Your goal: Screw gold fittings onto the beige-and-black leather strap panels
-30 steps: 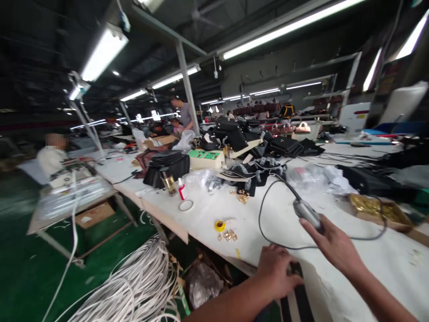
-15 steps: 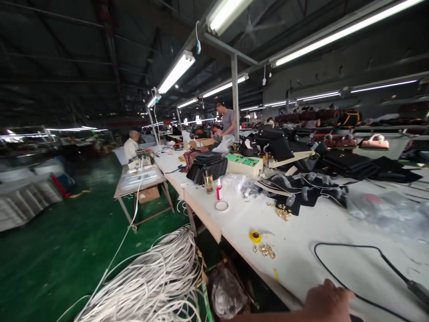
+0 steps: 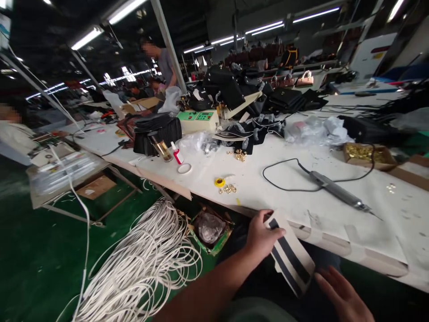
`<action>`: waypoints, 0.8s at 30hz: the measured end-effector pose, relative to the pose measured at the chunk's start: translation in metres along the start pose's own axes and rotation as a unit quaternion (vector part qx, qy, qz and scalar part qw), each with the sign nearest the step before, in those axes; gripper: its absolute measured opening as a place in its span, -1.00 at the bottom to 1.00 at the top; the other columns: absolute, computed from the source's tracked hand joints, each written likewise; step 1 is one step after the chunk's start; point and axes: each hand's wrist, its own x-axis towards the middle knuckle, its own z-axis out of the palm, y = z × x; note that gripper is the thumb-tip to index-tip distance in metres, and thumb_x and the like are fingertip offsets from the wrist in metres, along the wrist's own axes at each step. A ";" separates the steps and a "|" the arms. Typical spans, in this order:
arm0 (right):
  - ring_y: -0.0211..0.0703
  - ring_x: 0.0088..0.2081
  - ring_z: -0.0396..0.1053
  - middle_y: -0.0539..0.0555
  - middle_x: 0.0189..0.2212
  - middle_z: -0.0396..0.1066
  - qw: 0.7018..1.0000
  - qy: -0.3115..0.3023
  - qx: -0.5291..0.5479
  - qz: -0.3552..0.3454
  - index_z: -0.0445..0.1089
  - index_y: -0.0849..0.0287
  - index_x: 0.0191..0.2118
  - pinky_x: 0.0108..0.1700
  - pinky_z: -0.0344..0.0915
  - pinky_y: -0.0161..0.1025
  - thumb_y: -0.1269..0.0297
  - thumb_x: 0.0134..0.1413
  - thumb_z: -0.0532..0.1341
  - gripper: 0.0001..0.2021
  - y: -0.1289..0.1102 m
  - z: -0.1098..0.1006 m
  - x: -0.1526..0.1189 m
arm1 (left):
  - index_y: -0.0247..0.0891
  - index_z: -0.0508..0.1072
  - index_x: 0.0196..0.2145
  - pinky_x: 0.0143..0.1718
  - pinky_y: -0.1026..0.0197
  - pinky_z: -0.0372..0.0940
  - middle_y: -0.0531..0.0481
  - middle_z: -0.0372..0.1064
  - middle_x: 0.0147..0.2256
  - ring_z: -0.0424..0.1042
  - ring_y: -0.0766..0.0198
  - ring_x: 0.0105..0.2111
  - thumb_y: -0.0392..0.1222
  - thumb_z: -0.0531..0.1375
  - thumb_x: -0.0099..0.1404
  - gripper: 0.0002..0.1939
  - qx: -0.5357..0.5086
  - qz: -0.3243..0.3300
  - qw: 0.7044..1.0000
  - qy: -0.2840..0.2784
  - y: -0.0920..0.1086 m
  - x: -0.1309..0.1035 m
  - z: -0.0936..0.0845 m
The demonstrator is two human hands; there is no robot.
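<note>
My left hand grips the upper end of a flat beige panel with two dark stripes, thumb on its face. The panel is tilted over my lap, beside the table's front edge. My right hand is near the panel's lower end, fingers stretched out, apparently holding nothing. On the white table lies a grey electric screwdriver-like tool with a thin pointed tip and a black cord. Small gold metal fittings lie beside a yellow tape measure-like roll.
A red-and-white bottle, a tape ring and a control box stand farther back. Black bag parts are piled behind. A box of gold fittings sits right. Coiled white cord covers the floor left. Co-workers are beyond.
The view has swung right and down. My left hand now shows holding the striped panel, and my right hand is in view. The whole grey tool can be seen.
</note>
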 end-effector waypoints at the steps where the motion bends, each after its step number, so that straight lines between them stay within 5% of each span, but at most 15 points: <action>1: 0.37 0.23 0.42 0.20 0.14 0.54 1.000 -0.019 0.010 0.020 0.29 0.07 0.32 0.31 0.35 0.14 -0.41 -0.12 0.32 -0.04 -0.001 0.003 0.002 | -0.24 0.55 -0.01 -0.10 0.14 0.41 -0.07 0.58 -0.15 0.53 0.11 -0.18 -0.27 0.47 -0.07 -0.41 -0.048 -0.018 0.999 0.017 -0.001 -0.006 -0.008; 5: 0.32 0.34 0.31 0.24 0.30 0.39 0.996 -0.069 0.025 0.043 0.23 0.12 0.39 0.45 0.11 0.15 -0.39 -0.12 0.35 0.03 -0.022 0.026 0.002 | -0.25 0.51 0.01 -0.12 0.13 0.43 -0.08 0.59 -0.17 0.55 0.12 -0.21 -0.15 0.55 -0.04 -0.35 -0.213 -0.071 0.972 0.076 0.005 -0.029 -0.046; 10: 0.32 0.07 0.56 0.21 0.02 0.61 0.951 -0.228 0.197 0.070 0.48 0.13 0.15 0.10 0.52 0.08 -0.27 -0.01 0.34 -0.28 -0.053 0.064 -0.022 | -0.21 0.47 0.07 -0.12 0.06 0.47 -0.08 0.60 -0.18 0.60 0.06 -0.21 0.00 0.57 -0.01 -0.28 -0.296 -0.099 0.942 0.121 0.008 -0.047 -0.086; 13: 0.31 -0.04 0.61 0.15 -0.09 0.65 0.965 -0.199 0.166 0.029 0.58 0.07 -0.03 -0.08 0.59 0.02 -0.24 -0.01 0.34 -0.44 -0.075 0.063 -0.027 | -0.23 0.47 0.11 -0.09 0.06 0.47 -0.10 0.59 -0.16 0.60 0.03 -0.15 0.08 0.52 0.08 -0.29 -0.219 -0.085 0.962 0.142 -0.001 -0.053 -0.107; 17: 0.21 -0.04 0.58 0.10 -0.11 0.64 0.978 -0.137 -0.015 -0.155 0.61 0.01 -0.10 -0.06 0.54 -0.11 -0.20 0.12 0.33 -0.58 -0.118 0.038 -0.021 | -0.19 0.41 0.22 0.09 -0.06 0.43 -0.16 0.51 0.00 0.51 -0.03 0.05 0.01 0.46 0.14 -0.26 0.064 0.031 0.977 0.203 -0.002 -0.056 -0.128; 21: 0.02 -0.20 0.54 0.11 -0.23 0.58 0.884 -0.250 -0.170 -0.357 0.62 0.01 0.00 -0.21 0.45 -0.22 0.01 0.33 0.24 -0.69 -0.175 0.035 -0.021 | -0.12 0.34 0.30 0.29 -0.18 0.28 -0.21 0.37 0.23 0.36 -0.07 0.25 -0.17 0.44 0.13 -0.21 0.218 0.205 0.949 0.103 0.025 -0.052 -0.121; 24: -0.11 -0.27 0.51 0.09 -0.26 0.55 0.809 -0.355 -0.211 -0.419 0.61 -0.01 0.04 -0.27 0.38 -0.28 0.12 0.42 0.17 -0.70 -0.216 0.049 -0.021 | -0.14 0.54 0.09 0.15 -0.03 0.40 -0.11 0.55 0.01 0.51 0.02 0.04 -0.19 0.44 0.15 -0.48 0.174 0.209 0.962 0.005 0.046 -0.045 -0.109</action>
